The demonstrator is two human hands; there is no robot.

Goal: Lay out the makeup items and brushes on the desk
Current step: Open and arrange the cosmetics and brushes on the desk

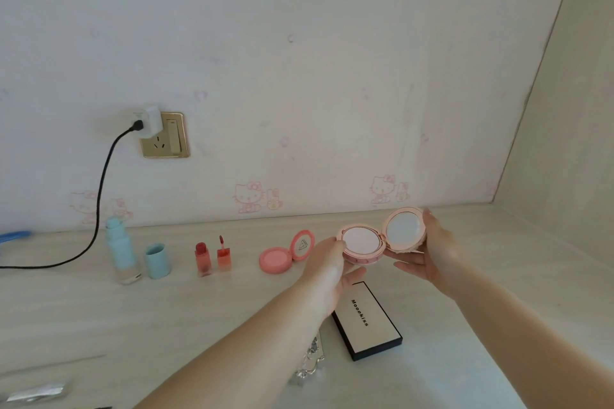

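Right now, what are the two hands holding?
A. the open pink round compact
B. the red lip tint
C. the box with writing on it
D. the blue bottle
A: the left hand and right hand hold the open pink round compact above the desk, its lid swung up.

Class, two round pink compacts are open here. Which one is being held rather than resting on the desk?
The pale pink compact with the mirror lid, held between both hands, right of the coral blush compact, which sits on the desk.

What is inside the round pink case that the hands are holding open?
The pink case holds a pale round pad in one half and a mirror in the other. Anything beneath the pad is covered.
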